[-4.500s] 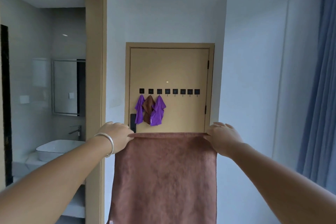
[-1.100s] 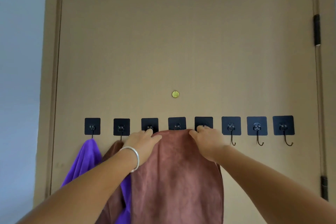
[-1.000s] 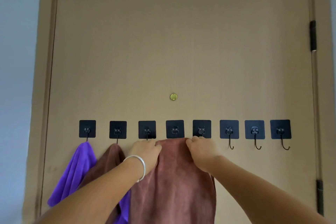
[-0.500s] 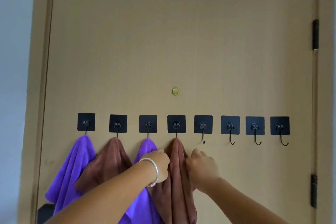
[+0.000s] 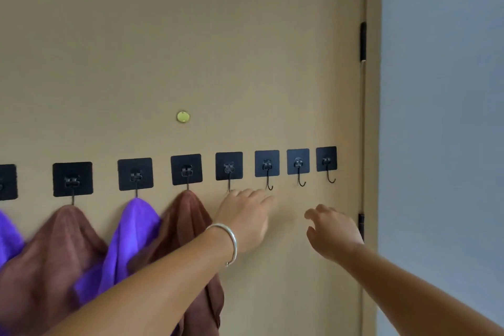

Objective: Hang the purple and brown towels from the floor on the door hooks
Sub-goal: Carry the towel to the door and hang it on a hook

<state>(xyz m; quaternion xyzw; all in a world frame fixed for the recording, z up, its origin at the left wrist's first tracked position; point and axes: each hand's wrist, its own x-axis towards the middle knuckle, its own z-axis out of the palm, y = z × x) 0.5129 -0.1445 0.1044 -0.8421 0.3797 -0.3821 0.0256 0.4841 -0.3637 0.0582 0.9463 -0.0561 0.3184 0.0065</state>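
Note:
A row of black square hooks (image 5: 228,166) runs across the tan door (image 5: 191,49). Towels hang from the left hooks: a purple one at the frame's left edge (image 5: 6,234), a brown one (image 5: 54,248), a purple one (image 5: 131,234), and another brown one (image 5: 185,221). My left hand (image 5: 245,215), with a silver bracelet at the wrist, is held up just right of that last brown towel, fingers loose, holding nothing. My right hand (image 5: 331,232) hangs in front of the door further right, fingers relaxed, holding nothing. The three rightmost hooks (image 5: 298,165) are bare.
A small brass peephole (image 5: 183,117) sits above the hooks. The door's hinges (image 5: 362,41) and frame are at the right, with a grey-blue wall (image 5: 441,117) beyond.
Both hands have let go of the brown towel, which now hangs from its hook. The hands have moved right and apart, and my view has turned right.

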